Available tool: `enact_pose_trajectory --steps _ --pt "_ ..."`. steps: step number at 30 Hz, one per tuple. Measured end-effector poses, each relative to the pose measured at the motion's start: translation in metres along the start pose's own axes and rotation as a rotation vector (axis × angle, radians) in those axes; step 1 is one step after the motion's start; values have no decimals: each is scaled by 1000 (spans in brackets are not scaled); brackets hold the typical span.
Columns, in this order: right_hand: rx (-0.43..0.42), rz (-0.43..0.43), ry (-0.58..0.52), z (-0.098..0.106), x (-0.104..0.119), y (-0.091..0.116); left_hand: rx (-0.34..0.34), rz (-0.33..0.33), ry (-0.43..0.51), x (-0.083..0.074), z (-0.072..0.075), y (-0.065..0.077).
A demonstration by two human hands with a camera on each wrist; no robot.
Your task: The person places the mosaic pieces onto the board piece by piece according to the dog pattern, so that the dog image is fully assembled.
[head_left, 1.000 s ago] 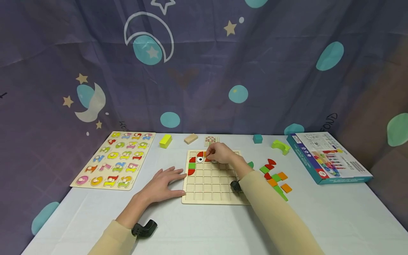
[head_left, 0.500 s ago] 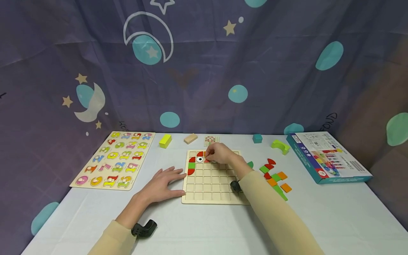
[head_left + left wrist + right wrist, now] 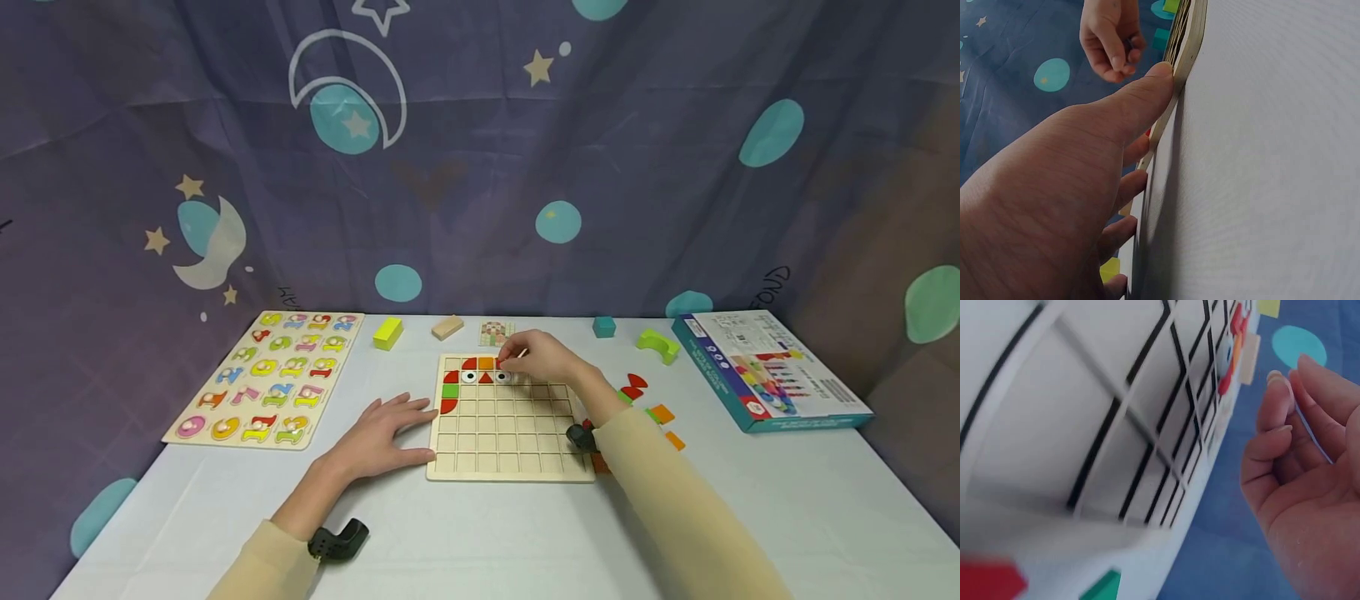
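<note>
A square wooden grid board (image 3: 510, 442) lies mid-table, with red, green and orange tiles and two white eye tiles (image 3: 468, 377) in its upper left squares. My left hand (image 3: 386, 435) lies flat at the board's left side, its thumb (image 3: 1147, 94) touching the edge in the left wrist view. Over the top rows is my right hand (image 3: 543, 358), its fingertips overlapping a red tile beside the orange square tile (image 3: 486, 363). In the right wrist view the right hand's fingers (image 3: 1266, 450) are loosely curled, with nothing seen between them.
Loose red, green and orange tiles (image 3: 662, 414) lie right of the board, partly behind the right sleeve (image 3: 667, 492). A pattern card (image 3: 495, 333) and several blocks stand behind it. A number puzzle (image 3: 270, 375) lies left, a flat box (image 3: 776, 371) right.
My right hand has shifted right and slightly back, uncovering the orange square tile, a red triangle tile and the second eye tile. My left hand stays put.
</note>
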State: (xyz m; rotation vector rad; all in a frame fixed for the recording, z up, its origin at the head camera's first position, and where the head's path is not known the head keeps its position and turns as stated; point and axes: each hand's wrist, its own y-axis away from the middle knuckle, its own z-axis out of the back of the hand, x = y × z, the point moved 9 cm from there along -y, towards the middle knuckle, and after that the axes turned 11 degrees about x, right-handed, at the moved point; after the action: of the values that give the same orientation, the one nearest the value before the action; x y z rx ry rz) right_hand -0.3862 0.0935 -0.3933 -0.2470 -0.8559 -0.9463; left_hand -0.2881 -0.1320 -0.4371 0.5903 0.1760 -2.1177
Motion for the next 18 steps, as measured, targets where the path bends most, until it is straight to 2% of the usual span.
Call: enact_pose_trajectory --steps 5,11,18 --pt "-22 -8 12 12 -8 19 -2 -5 1 -1 -1 -1" --pt "-27 -11 -22 25 -20 45 -1 5 0 0 -1 0" --pt "-44 -54 -29 36 -44 71 1 8 1 0 0 0"
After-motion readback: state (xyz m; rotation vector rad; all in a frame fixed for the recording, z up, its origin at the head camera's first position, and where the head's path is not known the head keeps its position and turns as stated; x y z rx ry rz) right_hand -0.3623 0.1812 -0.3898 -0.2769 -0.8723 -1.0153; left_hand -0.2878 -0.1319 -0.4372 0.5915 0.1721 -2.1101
